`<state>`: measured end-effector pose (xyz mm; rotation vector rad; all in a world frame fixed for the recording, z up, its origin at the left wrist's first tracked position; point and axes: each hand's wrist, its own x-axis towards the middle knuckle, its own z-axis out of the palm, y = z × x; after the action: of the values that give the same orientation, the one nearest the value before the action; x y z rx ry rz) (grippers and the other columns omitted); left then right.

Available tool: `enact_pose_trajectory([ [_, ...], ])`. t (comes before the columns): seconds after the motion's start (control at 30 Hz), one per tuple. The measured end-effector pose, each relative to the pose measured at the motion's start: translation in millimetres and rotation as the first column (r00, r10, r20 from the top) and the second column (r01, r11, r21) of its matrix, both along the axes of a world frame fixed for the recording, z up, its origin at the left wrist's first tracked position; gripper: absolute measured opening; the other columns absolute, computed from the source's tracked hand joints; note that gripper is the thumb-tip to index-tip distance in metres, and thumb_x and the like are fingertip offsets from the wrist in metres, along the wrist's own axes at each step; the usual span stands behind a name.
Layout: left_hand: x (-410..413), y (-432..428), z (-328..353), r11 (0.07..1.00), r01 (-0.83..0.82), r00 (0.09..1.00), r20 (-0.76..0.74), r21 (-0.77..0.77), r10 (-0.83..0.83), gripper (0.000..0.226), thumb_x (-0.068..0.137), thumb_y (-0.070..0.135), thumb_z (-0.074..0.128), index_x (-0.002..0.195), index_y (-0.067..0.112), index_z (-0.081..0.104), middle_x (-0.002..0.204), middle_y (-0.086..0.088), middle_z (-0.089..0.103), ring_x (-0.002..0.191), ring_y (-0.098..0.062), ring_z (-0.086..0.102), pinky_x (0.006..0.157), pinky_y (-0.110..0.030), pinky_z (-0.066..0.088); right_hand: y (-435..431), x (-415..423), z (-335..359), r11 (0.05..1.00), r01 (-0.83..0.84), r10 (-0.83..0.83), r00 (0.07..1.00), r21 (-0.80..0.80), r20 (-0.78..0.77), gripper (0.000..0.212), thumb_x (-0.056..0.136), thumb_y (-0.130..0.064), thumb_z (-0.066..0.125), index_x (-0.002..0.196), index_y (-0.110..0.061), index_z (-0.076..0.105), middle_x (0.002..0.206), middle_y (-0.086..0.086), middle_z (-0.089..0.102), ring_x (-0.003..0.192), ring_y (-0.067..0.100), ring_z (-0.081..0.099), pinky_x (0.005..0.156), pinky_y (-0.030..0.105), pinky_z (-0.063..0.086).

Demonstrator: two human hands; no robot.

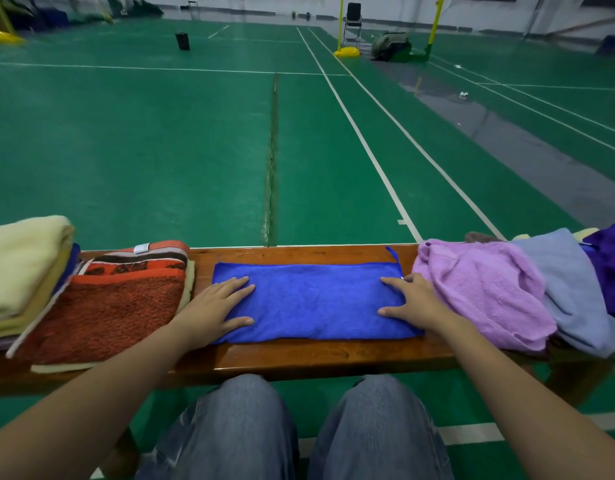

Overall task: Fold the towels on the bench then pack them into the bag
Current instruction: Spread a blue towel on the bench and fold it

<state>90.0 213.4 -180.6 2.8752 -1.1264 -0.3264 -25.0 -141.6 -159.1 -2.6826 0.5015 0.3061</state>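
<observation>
A blue towel (313,299) lies folded into a long strip on the wooden bench (299,358), straight in front of me. My left hand (216,306) rests flat on its left end with straight fingers. My right hand (408,303) lies flat on its right end. Left of the blue towel sits a folded orange and brown patterned towel (108,306), and beside that a stack topped by a cream towel (22,261). To the right, unfolded towels are heaped: pink (482,292), pale blue (569,289) and purple (610,261). No bag lies on the bench.
My knees in blue jeans (299,427) are under the bench's near edge. Beyond the bench stretches a green sports court with white lines. Far off stand a dark cylinder (182,40), a chair (353,20), yellow net posts (347,51) and a dark bag (391,46).
</observation>
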Motion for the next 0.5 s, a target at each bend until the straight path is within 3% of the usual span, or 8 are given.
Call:
enact_pose_trajectory([
  [0.17, 0, 0, 9, 0.998, 0.004, 0.998, -0.057, 0.067, 0.0, 0.139, 0.035, 0.1, -0.012, 0.151, 0.025, 0.008, 0.159, 0.003, 0.001, 0.146, -0.014, 0.005, 0.117, -0.029, 0.005, 7, -1, 6, 0.983, 0.101, -0.114, 0.991, 0.153, 0.076, 0.084, 0.072, -0.025, 0.08, 0.142, -0.028, 0.033, 0.128, 0.016, 0.038, 0.112, 0.026, 0.042, 0.101, 0.032, 0.034],
  [0.27, -2, -1, 15, 0.997, 0.001, 0.997, -0.073, 0.076, 0.004, 0.144, 0.03, 0.101, -0.01, 0.151, 0.025, 0.01, 0.159, 0.003, 0.003, 0.146, -0.015, 0.007, 0.117, -0.029, 0.007, 8, -2, 5, 0.968, 0.204, -0.22, 0.97, 0.149, 0.1, 0.088, 0.064, -0.028, 0.085, 0.135, -0.022, 0.034, 0.131, 0.017, 0.044, 0.119, 0.031, 0.04, 0.097, 0.036, 0.036],
  [0.37, -4, -4, 19, 0.997, -0.007, 0.997, -0.079, 0.077, 0.013, 0.147, 0.026, 0.101, -0.01, 0.151, 0.025, 0.011, 0.159, 0.003, 0.004, 0.145, -0.015, 0.009, 0.116, -0.03, 0.01, 10, -8, 7, 0.943, 0.304, -0.319, 0.941, 0.134, 0.113, 0.093, 0.062, -0.036, 0.086, 0.136, -0.024, 0.031, 0.133, 0.02, 0.034, 0.115, 0.036, 0.044, 0.099, 0.038, 0.038],
  [0.5, -7, -5, 22, 0.998, -0.022, 0.995, -0.099, 0.063, 0.028, 0.15, 0.023, 0.101, -0.009, 0.151, 0.025, 0.011, 0.159, 0.003, 0.005, 0.145, -0.016, 0.011, 0.116, -0.03, 0.011, 14, -8, 6, 0.95, 0.271, -0.293, 0.946, 0.157, 0.137, 0.078, 0.066, -0.026, 0.083, 0.129, -0.027, 0.037, 0.127, 0.021, 0.039, 0.107, 0.033, 0.046, 0.093, 0.034, 0.039],
])
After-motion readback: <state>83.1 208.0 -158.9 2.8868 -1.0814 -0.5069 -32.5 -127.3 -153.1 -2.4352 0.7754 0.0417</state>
